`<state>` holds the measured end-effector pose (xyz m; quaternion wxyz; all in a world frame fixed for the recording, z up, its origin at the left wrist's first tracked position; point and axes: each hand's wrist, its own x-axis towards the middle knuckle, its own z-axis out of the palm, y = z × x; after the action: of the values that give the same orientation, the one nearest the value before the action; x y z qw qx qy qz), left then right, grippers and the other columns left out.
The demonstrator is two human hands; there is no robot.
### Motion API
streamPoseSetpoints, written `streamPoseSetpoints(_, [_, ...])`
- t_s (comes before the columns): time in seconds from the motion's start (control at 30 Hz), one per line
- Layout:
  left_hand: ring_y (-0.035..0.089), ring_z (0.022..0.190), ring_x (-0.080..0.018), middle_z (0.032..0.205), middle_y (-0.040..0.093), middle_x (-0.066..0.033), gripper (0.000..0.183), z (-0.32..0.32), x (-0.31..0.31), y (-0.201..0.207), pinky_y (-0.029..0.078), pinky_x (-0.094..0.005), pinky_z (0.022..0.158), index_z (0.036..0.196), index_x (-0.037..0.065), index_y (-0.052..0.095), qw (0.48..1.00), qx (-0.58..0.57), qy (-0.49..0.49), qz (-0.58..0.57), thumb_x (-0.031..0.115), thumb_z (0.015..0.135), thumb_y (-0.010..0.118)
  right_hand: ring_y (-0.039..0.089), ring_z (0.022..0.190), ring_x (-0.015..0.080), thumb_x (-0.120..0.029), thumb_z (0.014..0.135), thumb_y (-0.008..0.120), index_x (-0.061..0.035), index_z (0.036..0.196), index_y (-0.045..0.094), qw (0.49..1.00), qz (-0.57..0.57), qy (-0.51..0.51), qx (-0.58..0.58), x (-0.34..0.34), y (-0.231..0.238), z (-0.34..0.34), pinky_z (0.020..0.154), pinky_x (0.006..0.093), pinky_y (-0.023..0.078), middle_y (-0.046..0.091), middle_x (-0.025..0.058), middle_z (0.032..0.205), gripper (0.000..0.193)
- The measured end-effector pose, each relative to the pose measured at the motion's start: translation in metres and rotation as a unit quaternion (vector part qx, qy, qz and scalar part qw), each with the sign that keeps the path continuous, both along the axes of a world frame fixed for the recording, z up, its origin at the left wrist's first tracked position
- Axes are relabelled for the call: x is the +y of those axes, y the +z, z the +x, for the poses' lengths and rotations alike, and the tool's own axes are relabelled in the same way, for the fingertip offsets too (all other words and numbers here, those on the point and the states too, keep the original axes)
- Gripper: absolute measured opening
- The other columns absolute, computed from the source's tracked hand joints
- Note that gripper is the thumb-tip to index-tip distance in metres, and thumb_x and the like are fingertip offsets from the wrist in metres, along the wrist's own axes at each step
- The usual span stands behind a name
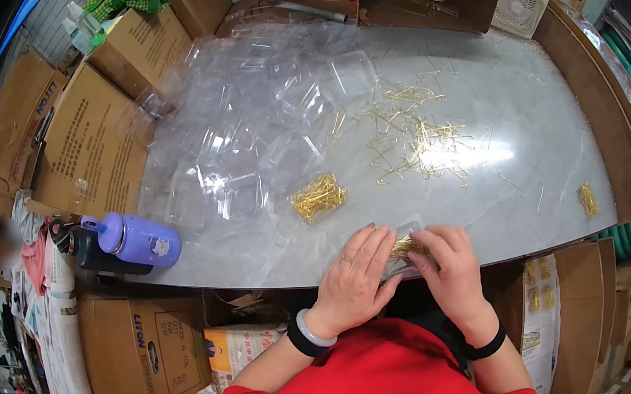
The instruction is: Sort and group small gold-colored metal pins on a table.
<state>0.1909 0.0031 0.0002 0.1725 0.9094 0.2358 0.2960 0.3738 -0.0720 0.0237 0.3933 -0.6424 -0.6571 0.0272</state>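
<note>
At the table's near edge, a small clear plastic box with a bundle of gold wire hooks lies between my hands. My left hand has its fingers stretched out beside the box's left side, with the thumb pointing towards it. From the right, my right hand bends its fingers and thumb onto the hooks. Another clear box filled with gold hooks stands to the left of my hands. Farther back lies a loose, tangled pile of gold hooks. Hidden under my fingers is part of the near box.
Clear plastic boxes are heaped across the table's left half. A purple bottle lies at the near left. A small hook bundle rests at the right, by the cardboard edging. Cartons border the left side.
</note>
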Motion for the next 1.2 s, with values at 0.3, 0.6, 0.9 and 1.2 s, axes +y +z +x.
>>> streamPoseSetpoints(0.3, [0.046,0.136,-0.0387,0.147,0.048,-0.0180,0.066,0.002,0.000,0.000,0.044,-0.0444,0.109,0.145,-0.002,0.047,0.999,0.026,-0.003,0.025,0.022,0.089,0.072,0.062,0.096,0.0316,-0.009,0.088,0.073,-0.0037,0.104,0.069,0.997,-0.058,0.021,-0.043,0.005,0.020,0.010,0.085,0.0396,0.050,0.063,0.0129,0.106,0.018])
streamPoseSetpoints(0.6, [0.045,0.136,-0.0392,0.145,0.048,-0.0198,0.065,0.000,-0.001,0.001,0.043,-0.0440,0.110,0.145,-0.002,0.047,0.999,0.035,0.000,0.027,0.021,0.089,0.071,0.065,0.105,0.0269,-0.012,0.100,0.061,-0.0010,0.122,0.065,0.986,-0.081,-0.111,0.097,-0.015,0.064,0.064,0.088,0.0331,0.051,0.066,0.0143,0.118,0.024])
streamPoseSetpoints(0.9, [0.043,0.136,-0.0442,0.145,0.047,-0.0239,0.065,-0.028,0.004,0.021,0.040,-0.0489,0.112,0.148,-0.004,0.041,0.999,0.034,0.012,-0.027,0.016,0.093,0.068,0.023,0.153,0.0368,-0.049,0.104,0.049,-0.0045,0.158,0.029,0.921,-0.314,-0.214,0.089,-0.009,0.041,0.162,0.123,0.0430,0.023,0.028,0.0243,0.163,0.073])
streamPoseSetpoints(1.2, [0.040,0.138,-0.0431,0.147,0.044,-0.0223,0.061,-0.030,0.001,0.006,0.041,-0.0478,0.111,0.148,-0.003,0.044,0.999,0.034,0.024,-0.014,0.018,0.095,0.065,0.001,0.154,0.0494,-0.068,0.095,0.050,-0.0089,0.164,0.009,0.896,-0.402,-0.174,-0.064,0.016,-0.009,0.137,0.123,0.0587,0.006,0.008,0.0285,0.167,0.099])
